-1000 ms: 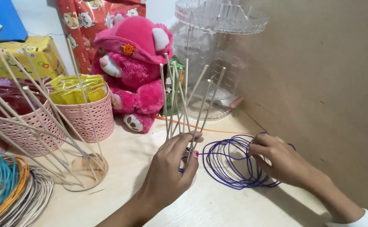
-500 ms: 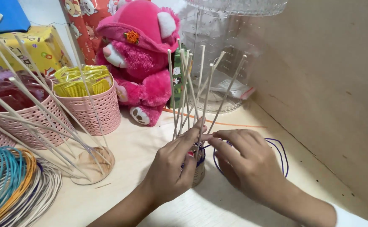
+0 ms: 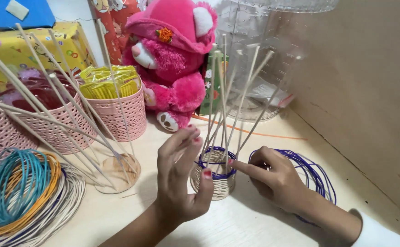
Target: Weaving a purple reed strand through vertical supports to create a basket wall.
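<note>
The small woven basket (image 3: 213,176) stands on the pale table (image 3: 255,219), and I place everything else from it. It is a low round cup of cream weave with a band of purple cord around its top, and thin wooden sticks (image 3: 236,100) rise from its rim and fan outward. My left hand (image 3: 181,178) is on its left side: the thumb tip presses the outer wall near the rim, while the fingers stand spread and raised above the rim, closed on nothing, so this grip is open and only steadying. My right hand (image 3: 277,180) comes in from the right, the index finger stretched out with its tip at the rim between the sticks. The other fingers are curled in, and whether they pinch the purple cord I cannot tell. Just right of the basket, partly under my right hand, lies a loose coil of purple cord (image 3: 316,176), flat on the table. Left of the basket stands a second stick frame (image 3: 113,169) on a round wooden base, its sticks leaning away leftward. Farther left lies a stack of coiled cord in teal, orange and cream (image 3: 21,196). Behind the basket sits a pink plush bear (image 3: 174,68), with pink perforated baskets (image 3: 117,112) to its left and a clear plastic container (image 3: 264,59) to its right.
</note>
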